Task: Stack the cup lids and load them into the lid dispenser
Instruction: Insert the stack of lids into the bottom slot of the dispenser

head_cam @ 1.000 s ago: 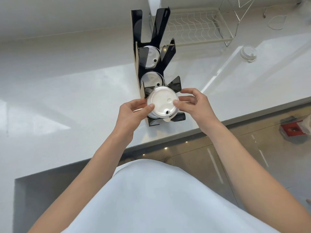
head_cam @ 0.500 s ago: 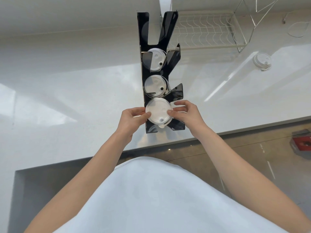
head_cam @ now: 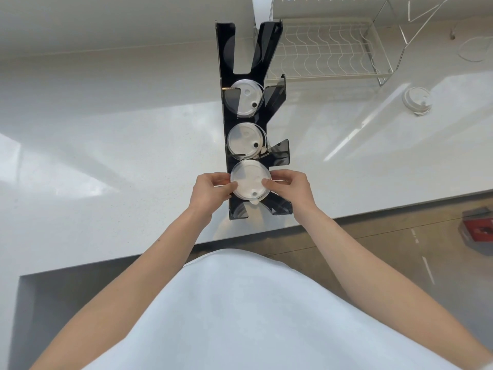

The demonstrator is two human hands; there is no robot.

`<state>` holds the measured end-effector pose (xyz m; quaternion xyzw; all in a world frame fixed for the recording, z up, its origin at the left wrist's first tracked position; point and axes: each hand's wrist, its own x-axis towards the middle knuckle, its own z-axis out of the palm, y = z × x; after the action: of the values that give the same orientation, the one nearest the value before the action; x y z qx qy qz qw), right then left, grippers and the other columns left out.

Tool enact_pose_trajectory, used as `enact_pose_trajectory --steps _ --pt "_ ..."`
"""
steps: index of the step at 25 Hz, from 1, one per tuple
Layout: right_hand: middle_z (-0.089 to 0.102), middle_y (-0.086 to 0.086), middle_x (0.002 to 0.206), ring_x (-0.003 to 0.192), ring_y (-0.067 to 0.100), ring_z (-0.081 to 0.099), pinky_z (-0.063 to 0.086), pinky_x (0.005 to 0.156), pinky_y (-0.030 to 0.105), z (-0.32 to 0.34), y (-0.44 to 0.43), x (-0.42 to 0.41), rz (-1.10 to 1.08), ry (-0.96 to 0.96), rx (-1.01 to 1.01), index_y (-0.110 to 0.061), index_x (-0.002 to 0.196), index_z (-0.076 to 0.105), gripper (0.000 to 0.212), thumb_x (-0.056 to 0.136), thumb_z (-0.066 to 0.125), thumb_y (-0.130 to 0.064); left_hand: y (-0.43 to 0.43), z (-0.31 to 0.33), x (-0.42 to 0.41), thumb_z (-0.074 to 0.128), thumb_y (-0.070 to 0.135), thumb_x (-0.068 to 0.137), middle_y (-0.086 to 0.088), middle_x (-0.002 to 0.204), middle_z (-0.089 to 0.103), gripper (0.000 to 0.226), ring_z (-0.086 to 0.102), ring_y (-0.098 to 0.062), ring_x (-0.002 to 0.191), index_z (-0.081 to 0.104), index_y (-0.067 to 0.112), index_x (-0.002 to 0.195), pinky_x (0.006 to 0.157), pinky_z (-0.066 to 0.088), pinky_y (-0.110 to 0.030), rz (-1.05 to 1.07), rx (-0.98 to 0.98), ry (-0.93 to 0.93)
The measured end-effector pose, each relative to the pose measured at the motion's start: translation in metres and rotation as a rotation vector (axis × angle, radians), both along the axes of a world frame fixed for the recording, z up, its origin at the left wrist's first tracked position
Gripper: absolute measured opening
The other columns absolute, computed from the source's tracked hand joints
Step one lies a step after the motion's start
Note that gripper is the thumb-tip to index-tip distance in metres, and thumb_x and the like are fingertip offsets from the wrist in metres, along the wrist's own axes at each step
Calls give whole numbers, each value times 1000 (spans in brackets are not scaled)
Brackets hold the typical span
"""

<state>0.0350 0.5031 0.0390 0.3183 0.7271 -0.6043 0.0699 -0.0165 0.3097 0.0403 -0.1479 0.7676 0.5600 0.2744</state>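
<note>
A black lid dispenser (head_cam: 274,206) with several slots stands on the white counter, seen from above. White lids fill its middle slot (head_cam: 244,141) and a farther slot (head_cam: 246,98). Over the nearest slot a white lid stack (head_cam: 249,180) is held from both sides: my left hand (head_cam: 210,192) grips its left rim and my right hand (head_cam: 289,189) its right rim. Both thumbs rest on the top lid. How many lids lie under the top one is hidden.
One loose white lid (head_cam: 416,100) lies on the counter at the far right. A wire dish rack (head_cam: 328,52) stands behind the dispenser. The counter's front edge (head_cam: 373,213) runs just below my hands. A red object (head_cam: 477,231) lies on the floor at the right.
The lid stack has come down from above the nearest slot into it, and both hands have followed. The view has shifted, showing more of the dispenser's top.
</note>
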Motion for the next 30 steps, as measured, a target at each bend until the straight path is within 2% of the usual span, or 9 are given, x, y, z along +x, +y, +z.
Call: enact_pose_trajectory --steps 3,6,8,11,16,20,23,27,30 --pt "71 3 101 92 16 67 51 80 24 -1 -1 -2 23 -9 40 -7 113 72 36 81 82 -20 2 0 -2 77 13 87 -12 110 73 34 68 -12 76 70 3 119 60 54 -14 1 -62 29" --pt "73 7 107 96 18 67 54 90 30 -3 2 -5 70 -28 94 -7 114 73 37 81 81 -21 5 2 -1 78 17 86 -9 110 75 35 71 -15 71 72 6 119 79 60 -29 -6 -122 51" --pt "74 8 108 98 18 68 55 94 34 -3 3 -8 93 -32 122 -8 113 73 36 80 81 -22 7 3 0 77 18 86 -8 112 76 35 74 -22 80 73 8 119 90 59 -38 -14 -154 70" --pt "75 6 106 95 17 69 56 94 35 -3 3 -10 98 -36 138 -11 108 75 32 79 82 -22 7 3 0 78 19 86 -9 112 77 32 74 -27 99 74 9 116 97 56 -41 -18 -181 87" --pt "75 3 97 91 16 70 55 89 31 -5 3 -10 115 -58 124 -11 102 75 30 75 86 -20 1 -4 7 78 21 85 -11 110 77 34 73 -23 99 74 8 117 96 57 -39 -16 -210 76" --pt "73 4 96 90 16 66 47 72 16 -7 5 -9 118 -78 128 -9 102 75 34 74 87 -26 0 -7 8 78 22 85 -12 109 77 35 72 -23 99 74 7 116 95 56 -35 -2 -205 88" --pt "72 5 96 82 10 64 43 62 10 -7 5 -8 109 -105 107 -8 105 74 37 74 87 -26 0 -6 8 78 22 86 -11 109 77 34 70 -20 92 74 7 116 85 53 -28 -13 -215 100" --pt "72 7 101 89 14 65 46 66 13 -4 5 -8 103 -117 63 -7 109 73 39 76 86 -24 2 -3 8 77 23 87 -9 112 76 35 68 -18 94 72 8 118 86 50 -27 -26 -212 86" --pt "71 9 106 98 22 67 54 78 25 -6 5 -2 86 -82 16 -7 110 71 35 80 82 -20 2 0 11 73 25 90 -9 117 73 39 65 -20 98 67 7 124 90 50 -30 -26 -170 89"
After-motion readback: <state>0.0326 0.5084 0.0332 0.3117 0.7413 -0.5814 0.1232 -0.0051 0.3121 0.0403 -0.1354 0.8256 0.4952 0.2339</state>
